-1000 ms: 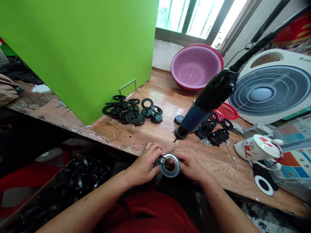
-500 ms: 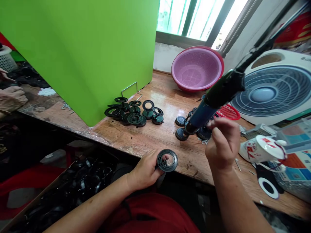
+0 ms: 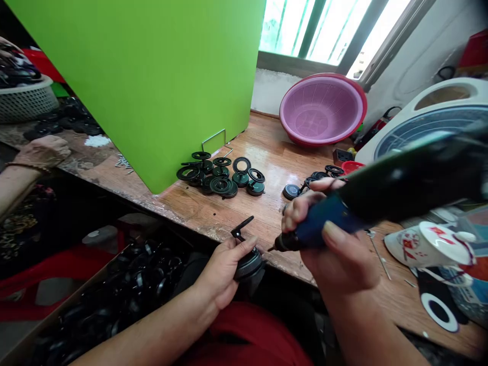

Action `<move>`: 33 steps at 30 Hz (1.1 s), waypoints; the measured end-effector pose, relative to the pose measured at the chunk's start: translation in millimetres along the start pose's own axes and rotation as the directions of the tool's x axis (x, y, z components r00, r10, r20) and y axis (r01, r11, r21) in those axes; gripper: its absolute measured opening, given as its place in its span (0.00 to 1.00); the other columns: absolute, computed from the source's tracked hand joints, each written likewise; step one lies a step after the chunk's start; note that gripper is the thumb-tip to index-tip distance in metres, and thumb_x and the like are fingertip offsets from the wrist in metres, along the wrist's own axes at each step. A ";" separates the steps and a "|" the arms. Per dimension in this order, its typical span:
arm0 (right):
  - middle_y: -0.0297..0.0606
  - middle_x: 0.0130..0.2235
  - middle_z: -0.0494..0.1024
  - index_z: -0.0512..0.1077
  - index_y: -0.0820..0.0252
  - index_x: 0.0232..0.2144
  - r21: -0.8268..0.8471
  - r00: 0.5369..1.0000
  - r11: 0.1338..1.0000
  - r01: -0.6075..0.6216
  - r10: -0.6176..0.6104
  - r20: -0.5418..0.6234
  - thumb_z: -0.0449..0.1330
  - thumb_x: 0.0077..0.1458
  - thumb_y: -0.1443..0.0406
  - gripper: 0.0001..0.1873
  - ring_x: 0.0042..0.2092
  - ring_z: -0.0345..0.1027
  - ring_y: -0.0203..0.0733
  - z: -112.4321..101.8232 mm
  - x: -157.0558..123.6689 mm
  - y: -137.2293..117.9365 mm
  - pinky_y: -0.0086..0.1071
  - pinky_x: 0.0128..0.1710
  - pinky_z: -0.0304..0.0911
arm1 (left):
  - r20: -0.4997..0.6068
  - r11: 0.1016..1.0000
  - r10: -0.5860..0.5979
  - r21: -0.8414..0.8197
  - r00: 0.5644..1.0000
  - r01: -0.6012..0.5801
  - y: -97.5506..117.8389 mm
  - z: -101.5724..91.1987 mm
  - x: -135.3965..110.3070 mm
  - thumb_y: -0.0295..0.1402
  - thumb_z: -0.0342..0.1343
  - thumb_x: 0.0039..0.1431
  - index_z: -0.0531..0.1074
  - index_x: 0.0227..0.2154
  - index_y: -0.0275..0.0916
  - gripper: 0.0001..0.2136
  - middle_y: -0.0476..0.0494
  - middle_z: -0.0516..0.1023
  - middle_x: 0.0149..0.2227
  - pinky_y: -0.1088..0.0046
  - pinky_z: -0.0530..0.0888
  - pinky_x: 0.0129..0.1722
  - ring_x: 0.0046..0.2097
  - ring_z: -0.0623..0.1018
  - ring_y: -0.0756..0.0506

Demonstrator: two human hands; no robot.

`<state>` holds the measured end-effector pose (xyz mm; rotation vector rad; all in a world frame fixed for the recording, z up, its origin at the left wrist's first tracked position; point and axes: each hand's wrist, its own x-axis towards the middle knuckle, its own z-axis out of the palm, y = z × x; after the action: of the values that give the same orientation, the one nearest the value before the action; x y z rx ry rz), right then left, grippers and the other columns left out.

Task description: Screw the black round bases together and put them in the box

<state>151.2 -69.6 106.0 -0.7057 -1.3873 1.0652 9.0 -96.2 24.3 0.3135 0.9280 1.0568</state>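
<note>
My left hand (image 3: 223, 272) grips a round black part (image 3: 248, 264) at the near edge of the wooden bench (image 3: 213, 211); a thin black arm sticks up from the part. My right hand (image 3: 335, 239) is wrapped around the blue-and-black electric screwdriver (image 3: 381, 195), which hangs on a cable. Its bit tip points left and sits just right of the part. A pile of black and green ring parts (image 3: 223, 175) lies further back on the bench.
A green board (image 3: 145, 76) stands upright at the left. A pink basin (image 3: 322, 109) sits by the window, a white fan (image 3: 430, 122) and a white cup (image 3: 427, 244) at the right. More black parts (image 3: 324, 175) lie mid-bench. Another person's hand (image 3: 43, 150) rests far left.
My right hand left the round part, reached up, took the hanging screwdriver and pulled it down to the part. The left hand turned the part on its side.
</note>
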 end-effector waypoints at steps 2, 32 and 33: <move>0.35 0.29 0.61 0.57 0.48 0.48 -0.012 0.998 0.999 0.037 -0.038 -0.048 0.53 0.55 0.51 0.20 0.28 0.62 0.42 9.4 -10.3 -9.1 0.39 0.29 0.64 | 0.018 1.000 -0.002 -0.025 1.000 0.002 -3.6 0.8 0.4 0.36 0.67 0.44 0.75 0.28 0.33 0.13 0.45 0.77 0.28 0.75 0.71 0.34 0.30 0.76 0.49; 0.31 0.17 0.64 0.68 0.43 0.44 0.143 0.955 0.987 -0.077 0.032 0.294 0.64 0.49 0.55 0.18 0.18 0.62 0.40 -3.1 -24.5 17.4 0.34 0.15 0.59 | 0.097 0.815 -0.249 0.559 0.964 0.155 -3.0 -81.6 -19.3 0.42 0.63 0.39 0.70 0.25 0.34 0.16 0.44 0.76 0.25 0.72 0.69 0.28 0.26 0.73 0.48; 0.30 0.17 0.63 0.67 0.44 0.44 0.107 0.982 0.994 -0.037 0.016 0.189 0.64 0.48 0.55 0.19 0.17 0.59 0.38 -1.4 -26.0 15.6 0.33 0.14 0.58 | 0.028 0.721 -0.188 0.683 0.982 0.119 2.8 -101.8 -16.5 0.43 0.61 0.41 0.69 0.26 0.35 0.15 0.44 0.76 0.26 0.72 0.69 0.29 0.28 0.74 0.47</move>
<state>153.1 -86.4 80.8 -0.5546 -1.4702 1.2455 -74.7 -128.7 -26.5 0.8774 1.2142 0.4987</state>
